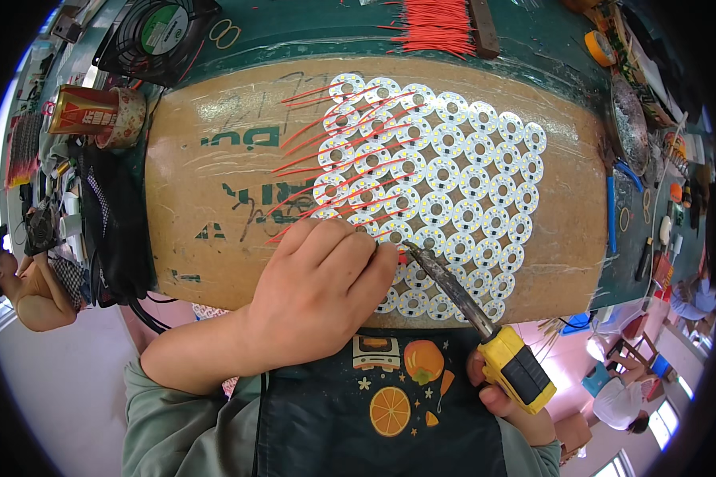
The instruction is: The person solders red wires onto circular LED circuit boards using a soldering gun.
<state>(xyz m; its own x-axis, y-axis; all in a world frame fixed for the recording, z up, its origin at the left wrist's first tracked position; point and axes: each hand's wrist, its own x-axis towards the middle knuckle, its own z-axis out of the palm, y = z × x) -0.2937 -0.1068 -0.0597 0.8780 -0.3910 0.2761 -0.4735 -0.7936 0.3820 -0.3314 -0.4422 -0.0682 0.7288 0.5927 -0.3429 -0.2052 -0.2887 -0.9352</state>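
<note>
My left hand [318, 278] is closed in a pinch over the lower left of a sheet of round white LED boards [443, 173]. A bit of red wire shows at its fingertips; the rest is hidden. My right hand [492, 391] grips a soldering iron [517, 370] by its yellow and black handle. The iron's dark tip points up and left, close to the left fingertips, over a board. Thin red wires [302, 163] lie across the left columns of boards, their loose ends sticking out to the left.
Beneath the boards lies a brown panel [215, 183] on a green bench. A bundle of red wires [437, 28] lies at the back, a black fan [157, 32] at back left. Cans [87, 111] stand left; blue-handled tweezers [612, 203] lie right. Other people sit at both sides.
</note>
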